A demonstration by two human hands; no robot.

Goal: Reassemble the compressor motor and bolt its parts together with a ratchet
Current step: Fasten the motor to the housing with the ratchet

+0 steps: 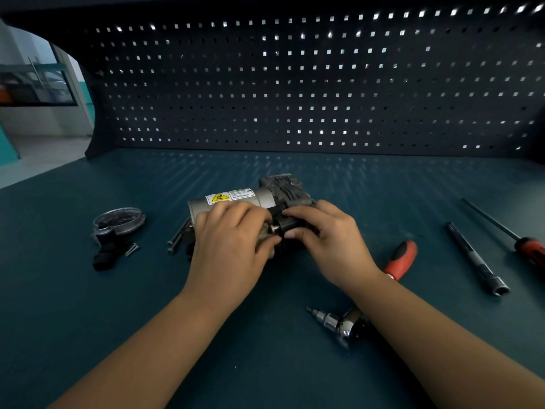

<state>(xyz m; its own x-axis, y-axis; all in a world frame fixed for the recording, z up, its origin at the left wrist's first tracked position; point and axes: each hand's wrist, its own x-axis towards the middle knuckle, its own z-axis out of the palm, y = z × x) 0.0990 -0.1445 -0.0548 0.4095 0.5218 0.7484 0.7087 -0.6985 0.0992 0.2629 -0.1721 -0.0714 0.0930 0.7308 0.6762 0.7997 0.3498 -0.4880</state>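
Two hands meet on the compressor motor (236, 197), which lies on its side about midway along the bench top (265, 379), well back from the near edge. The left hand (230, 243) curls over the motor's near metal end, thumb and forefinger closing beside a small bright stub. The right hand (327, 243) pinches a black cylindrical part (292, 224), thumb below and fingers above, its end seemingly butted against that stub.

The likeliest trouble is the black part going on crooked, since fingers hide the joint; it could bind, or nip a fingertip where both hands crowd the seam. Long bolts (177, 239) lie loose just left of the motor and could roll if it shifts. The ratchet (345, 327) sits under the right forearm toward the near edge, where a drawn-back arm could knock it off.
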